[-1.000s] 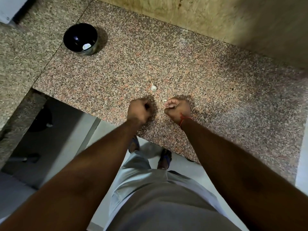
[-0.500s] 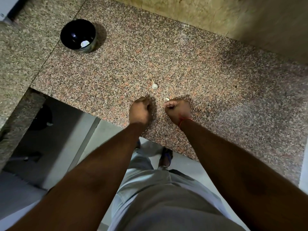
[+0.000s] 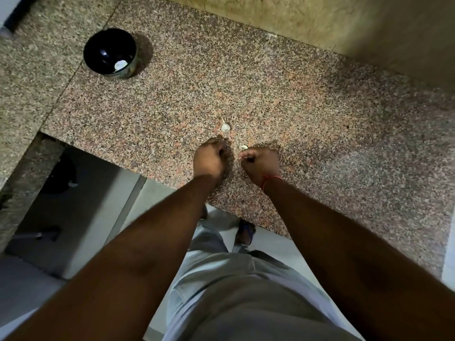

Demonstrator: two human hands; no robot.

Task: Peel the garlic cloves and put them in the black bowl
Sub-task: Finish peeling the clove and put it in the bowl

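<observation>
No readable text, labels, nos.

1. The scene was dim and warm-toned, with no strong highlight on the speckled counter.
2. The black bowl cast a soft shadow to its right, so light came from the left.
3. A small glint showed on the bowl's glossy inside.
4. Both hands threw faint dark patches on the stone beyond the knuckles.
5. The upper right corner sank into deep shade against the wall.
6. Wide-angle distortion bent the counter edges and swelled the forearms near the bottom.
7. Fine detail was soft throughout, and the small pale scraps by the hands were smeared.
</observation>
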